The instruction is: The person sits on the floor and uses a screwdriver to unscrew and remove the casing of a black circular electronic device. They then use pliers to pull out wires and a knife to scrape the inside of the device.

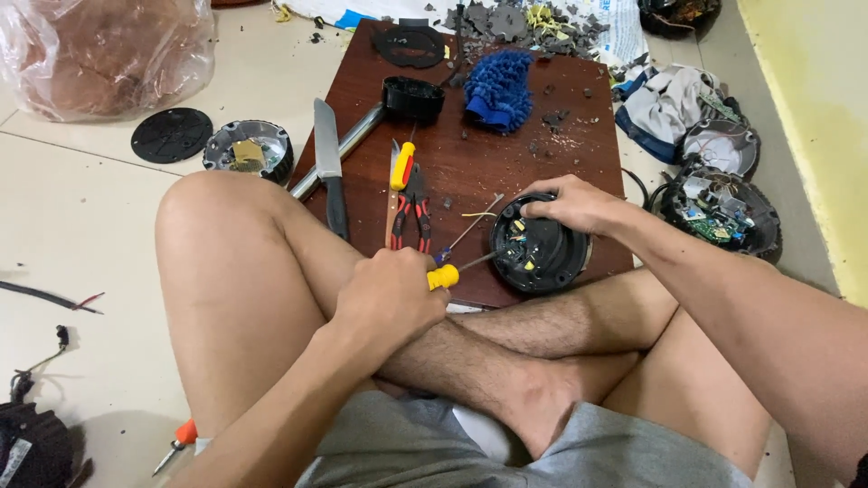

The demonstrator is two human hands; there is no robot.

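A: Status on my feed: left hand [389,294] is clenched round a yellow-handled screwdriver [443,276], shaft angled right, tip at the rim of the round black housing [540,253].

B: And the right?

A: Right hand [574,203] is clamped over the housing's top rim, fingers curled on the edge, pinning it down. The housing sits open side up at the near right corner of the dark wooden board [506,126], just in front of the crossed legs. Small circuit parts and yellow bits show inside.

B: How does it handle?

A: My read: rigid plastic shell, fairly light, likely to spin or skid on the board unless pinned. Innards look fragile, thin wires and small components. Hold by the outer rim only, as now; keep fingers out of the cavity.

B: Screwdriver?

A: Stiff, and the fist grip on the handle looks firm. I can't tell if the tip is seated in a screw; too small to see.

B: Clutter?

A: Red-handled pliers [412,210] and a knife [330,163] lie on the board to the left of the housing, a blue fluffy mitt [499,89] further back. More opened housings with green boards [719,212] sit on the floor to the right.
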